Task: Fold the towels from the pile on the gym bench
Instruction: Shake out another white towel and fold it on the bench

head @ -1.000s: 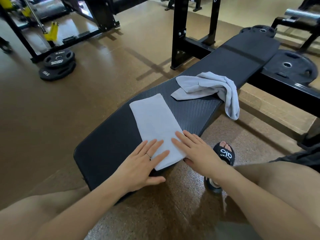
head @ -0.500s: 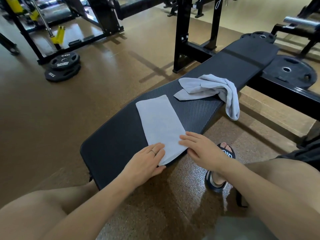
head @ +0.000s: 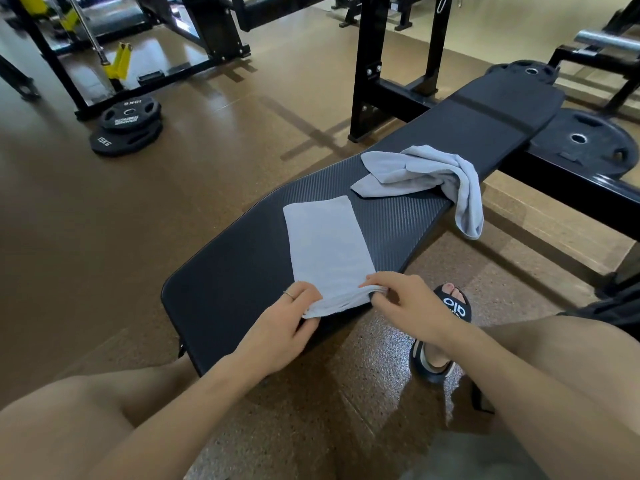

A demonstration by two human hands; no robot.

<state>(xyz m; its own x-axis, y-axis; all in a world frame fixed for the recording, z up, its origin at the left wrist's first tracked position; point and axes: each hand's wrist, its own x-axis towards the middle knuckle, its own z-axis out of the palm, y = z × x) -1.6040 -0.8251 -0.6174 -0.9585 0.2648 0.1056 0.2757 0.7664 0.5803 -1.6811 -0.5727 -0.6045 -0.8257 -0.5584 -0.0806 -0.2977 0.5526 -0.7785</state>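
Note:
A pale grey towel [head: 325, 244], folded into a long narrow strip, lies across the black padded gym bench [head: 235, 265]. My left hand [head: 284, 323] pinches its near left corner and my right hand [head: 405, 303] pinches its near right corner; the near edge is lifted slightly off the pad. Farther along the bench, a second grey towel [head: 426, 171] lies crumpled, one end hanging over the right edge.
Black weight plates [head: 130, 124] are stacked on the brown floor to the left. A black rack upright [head: 367, 74] stands behind the bench, and more plates [head: 585, 143] lie at the right. My foot in a black slide [head: 446, 327] rests right of the bench.
Both hands went from lying flat on the towel's near end to gripping its near corners, and the near edge has lifted off the bench.

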